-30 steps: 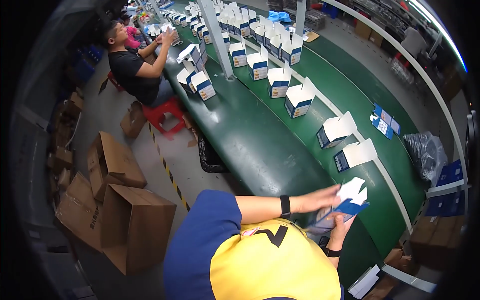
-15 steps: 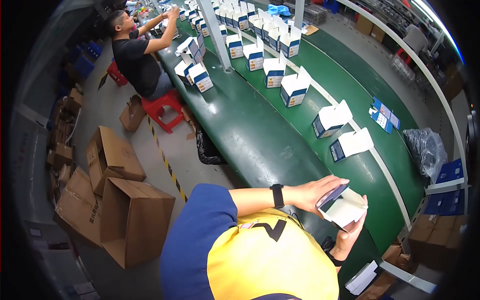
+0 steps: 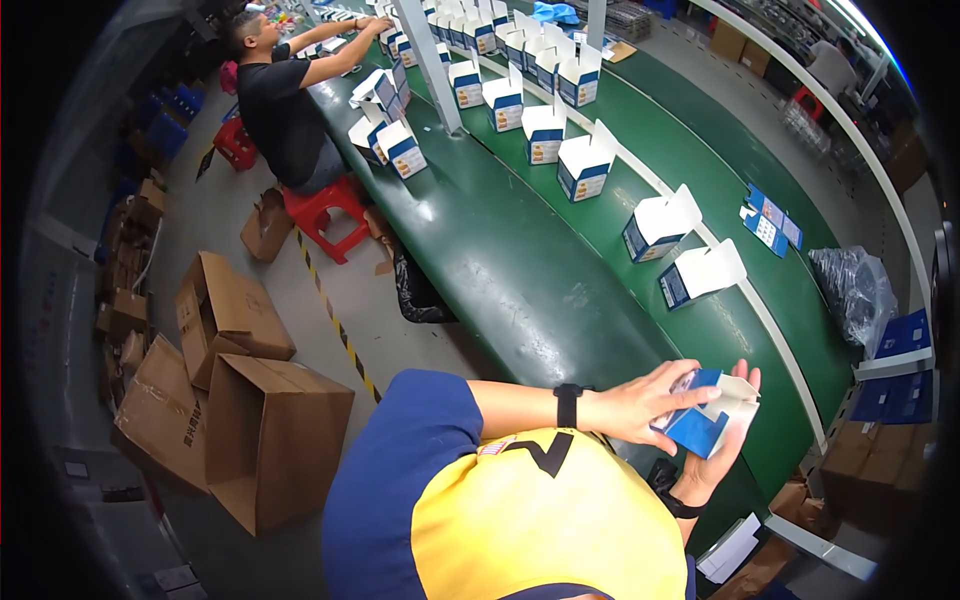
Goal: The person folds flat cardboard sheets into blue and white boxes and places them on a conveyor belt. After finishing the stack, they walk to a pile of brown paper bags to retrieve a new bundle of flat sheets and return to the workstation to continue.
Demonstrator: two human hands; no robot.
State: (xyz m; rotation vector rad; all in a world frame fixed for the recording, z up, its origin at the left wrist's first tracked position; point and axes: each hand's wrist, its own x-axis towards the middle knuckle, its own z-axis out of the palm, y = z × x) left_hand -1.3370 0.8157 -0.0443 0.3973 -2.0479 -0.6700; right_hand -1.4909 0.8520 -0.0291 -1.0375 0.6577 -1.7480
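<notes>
A small blue-and-white carton [image 3: 692,428] is between my two hands at the lower right, over the green bench. My left hand [image 3: 642,406] grips it from the left, its thumb lying across the blue face. Around the right side and underneath curls my right hand [image 3: 718,464], its fingertips showing past the white flaps. What is inside the carton cannot be seen. Closest beyond my hands stands a box with its white lid flap raised [image 3: 694,278], with a similar box [image 3: 657,232] just behind it on the green belt.
Several more boxes [image 3: 586,168] line the belt toward the far end. A flattened blue carton [image 3: 770,222] and a clear plastic bag [image 3: 855,290] lie to the right. A metal post [image 3: 428,70] rises from the bench. At left, a co-worker [image 3: 285,110] sits beyond large brown cartons [image 3: 290,440].
The carton has turned in my hands, so a blue face now shows where the white opening was. Boxes on the belt have shifted slightly farther away. The co-worker's hands have lowered.
</notes>
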